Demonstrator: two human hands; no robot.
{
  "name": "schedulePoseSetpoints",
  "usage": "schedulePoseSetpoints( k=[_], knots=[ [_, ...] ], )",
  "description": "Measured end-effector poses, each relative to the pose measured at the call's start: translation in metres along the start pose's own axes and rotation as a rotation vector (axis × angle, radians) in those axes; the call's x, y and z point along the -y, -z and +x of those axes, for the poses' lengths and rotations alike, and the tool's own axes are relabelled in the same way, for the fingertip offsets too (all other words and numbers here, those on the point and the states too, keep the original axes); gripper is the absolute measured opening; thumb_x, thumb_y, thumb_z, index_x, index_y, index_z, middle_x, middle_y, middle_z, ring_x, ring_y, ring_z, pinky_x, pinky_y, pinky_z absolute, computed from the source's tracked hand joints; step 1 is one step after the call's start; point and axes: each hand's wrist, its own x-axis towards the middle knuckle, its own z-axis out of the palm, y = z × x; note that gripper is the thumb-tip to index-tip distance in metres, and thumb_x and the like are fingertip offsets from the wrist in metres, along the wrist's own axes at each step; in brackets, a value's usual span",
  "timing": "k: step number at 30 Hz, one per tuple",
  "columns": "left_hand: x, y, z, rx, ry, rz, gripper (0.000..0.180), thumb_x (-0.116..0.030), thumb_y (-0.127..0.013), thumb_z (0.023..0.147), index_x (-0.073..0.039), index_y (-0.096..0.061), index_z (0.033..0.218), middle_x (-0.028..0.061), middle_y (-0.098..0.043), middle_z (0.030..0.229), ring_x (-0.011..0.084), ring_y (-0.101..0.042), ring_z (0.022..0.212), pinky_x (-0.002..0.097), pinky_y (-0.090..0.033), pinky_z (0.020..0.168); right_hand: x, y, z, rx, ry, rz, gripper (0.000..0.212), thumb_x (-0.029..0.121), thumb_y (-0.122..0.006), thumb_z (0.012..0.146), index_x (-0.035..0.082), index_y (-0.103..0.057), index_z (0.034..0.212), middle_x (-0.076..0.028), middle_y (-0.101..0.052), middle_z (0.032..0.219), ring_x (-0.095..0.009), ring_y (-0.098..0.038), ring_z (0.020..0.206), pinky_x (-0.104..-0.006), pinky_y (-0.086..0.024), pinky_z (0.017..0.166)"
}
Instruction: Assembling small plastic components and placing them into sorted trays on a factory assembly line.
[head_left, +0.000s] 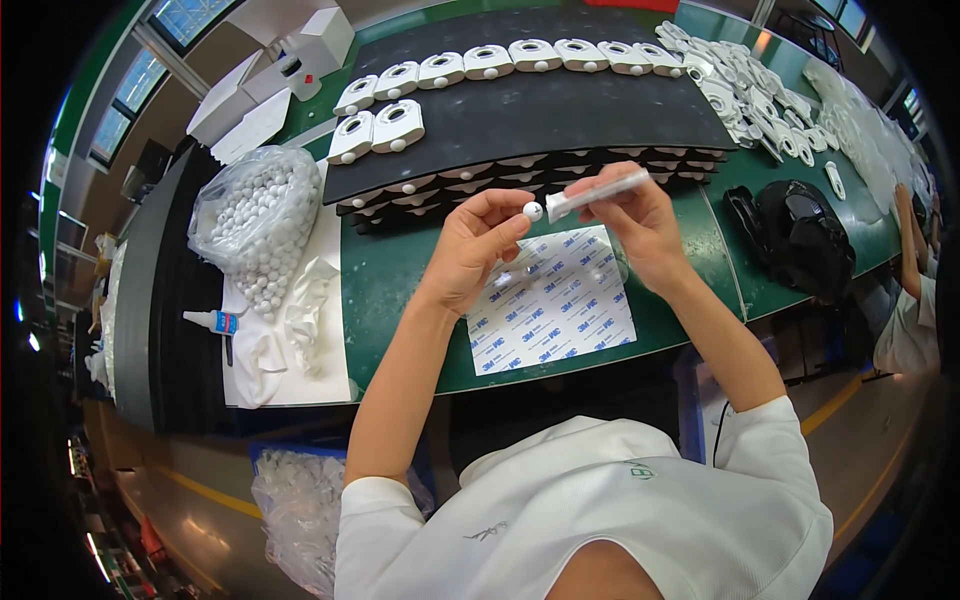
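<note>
Between the thumb and fingertips of my left hand (468, 248) is a small white ball (533, 211). My right hand (648, 228) grips a long, slim white plastic piece (600, 193), its left end close beside the ball. Whether the two touch, I cannot tell. Below both hands a sheet of printed backing paper (550, 330) lies on the green table. Just beyond them is a stack of black boards (560, 110) with white parts between the layers. Rows of white parts with round openings (485, 62) stand on the top board, each with a ball at its front.
At left a clear bag of white balls (255, 205) spills onto white paper, near a small glue bottle (212, 321) and crumpled white gloves (312, 310). Loose white parts (750, 90) pile up at the far right. A black plastic bag (800, 240) lies at right, near another person's arm (908, 240).
</note>
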Motion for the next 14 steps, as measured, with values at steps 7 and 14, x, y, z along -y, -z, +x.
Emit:
schedulePoseSetpoints(
  k=[7, 14],
  knots=[
    [-0.0002, -0.0022, 0.0001, -0.014, 0.001, 0.03, 0.022, -0.007, -0.067, 0.077, -0.003, -0.06, 0.097, 0.0012, -0.06, 0.081, 0.0053, -0.049, 0.067, 0.0195, -0.037, 0.055, -0.0065, -0.0052, -0.0014, -0.101, -0.336, 0.195, 0.021, 0.011, -0.053, 0.088, 0.008, -0.047, 0.108, -0.006, -0.06, 0.099, -0.015, -0.057, 0.095, -0.0286, -0.045, 0.076],
    [0.0035, -0.0013, 0.0013, 0.002, -0.068, 0.16, 0.026, -0.008, -0.07, 0.074, -0.002, -0.061, 0.097, 0.0024, -0.06, 0.08, 0.0059, -0.049, 0.066, 0.0189, -0.037, 0.055, -0.0047, -0.0068, -0.0026, -0.08, -0.379, 0.163, 0.024, 0.013, -0.055, 0.088, 0.009, -0.047, 0.11, -0.004, -0.059, 0.102, -0.016, -0.057, 0.095, -0.0287, -0.045, 0.077]
  ],
)
